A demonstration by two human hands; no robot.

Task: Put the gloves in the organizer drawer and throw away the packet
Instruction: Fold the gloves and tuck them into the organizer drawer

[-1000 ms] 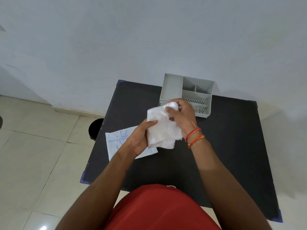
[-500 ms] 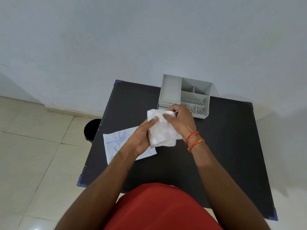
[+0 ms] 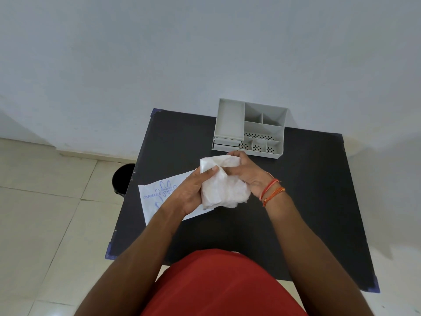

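Note:
A crumpled bundle of thin white gloves (image 3: 222, 185) is held above the black table (image 3: 307, 190) between both hands. My left hand (image 3: 193, 190) grips its left side with the thumb on top. My right hand (image 3: 247, 173) pinches its upper right edge. The flat white packet (image 3: 157, 197) with blue print lies on the table's left part, partly under my left hand. The grey organizer (image 3: 250, 128) stands at the table's far edge, its small drawers (image 3: 226, 143) at the front left looking closed.
A black bin (image 3: 123, 177) stands on the tiled floor just left of the table. A pale wall rises behind the table. My red shirt fills the bottom of the view.
My right hand has come down from the top of the glove bundle and folded it smaller. My left hand keeps its grip. The packet has not moved.

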